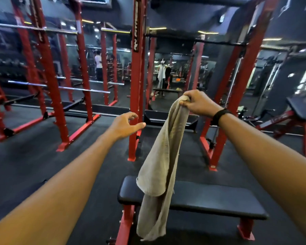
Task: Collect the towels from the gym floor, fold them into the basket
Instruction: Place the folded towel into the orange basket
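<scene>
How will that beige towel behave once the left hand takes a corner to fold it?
The towel looks floppy: it hangs limp in folds from the right hand. It is probably light, since a fingertip pinch carries it. It will likely sag and twist unless the open left hand spreads it.

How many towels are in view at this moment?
1. A beige towel hangs from the right hand, draping in front of the black bench. The left hand holds nothing. Others may lie out of view.
</scene>
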Tool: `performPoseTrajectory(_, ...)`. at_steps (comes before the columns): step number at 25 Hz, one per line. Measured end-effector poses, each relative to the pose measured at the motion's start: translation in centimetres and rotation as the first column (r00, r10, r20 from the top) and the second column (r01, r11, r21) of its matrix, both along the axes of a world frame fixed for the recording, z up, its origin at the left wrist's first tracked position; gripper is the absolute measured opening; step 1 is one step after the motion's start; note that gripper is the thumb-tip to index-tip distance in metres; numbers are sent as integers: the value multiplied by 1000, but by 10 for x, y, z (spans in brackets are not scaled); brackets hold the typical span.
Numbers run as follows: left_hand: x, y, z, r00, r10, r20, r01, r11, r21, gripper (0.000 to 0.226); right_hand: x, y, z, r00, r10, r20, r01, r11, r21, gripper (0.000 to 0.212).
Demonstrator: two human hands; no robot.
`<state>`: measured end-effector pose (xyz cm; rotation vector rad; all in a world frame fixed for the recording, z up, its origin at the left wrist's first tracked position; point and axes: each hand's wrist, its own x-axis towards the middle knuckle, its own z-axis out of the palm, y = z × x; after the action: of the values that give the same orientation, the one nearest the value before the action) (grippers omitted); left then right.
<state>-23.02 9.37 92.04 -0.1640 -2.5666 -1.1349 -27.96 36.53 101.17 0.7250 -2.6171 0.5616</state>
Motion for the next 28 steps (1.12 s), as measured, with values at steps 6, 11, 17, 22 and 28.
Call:
performPoseTrajectory(6,-16,61,31,993,-111,-45,109,993,-42,48,39,104,41,963,-262,-64,259,964,-59,22)
performPoseTrajectory(11,-29,161,45,977,-211,-44,210,977,-27,51,89,229,44,868,-492,-71,490,871,-45,24)
performPoseTrajectory(17,-18,350,59,916,-397,-48,397,918,-23,51,175,404,47,763,-643,-73,645,764,22,18)
performPoseTrajectory(22,7,519,63,839,-541,-56,540,841,-40,53,247,529,52,666,-744,-63,746,665,37,12)
performPoseTrajectory(28,37,693,51,734,-678,-36,678,735,-9,50,326,664,37,526,-849,-39,849,522,82,20)
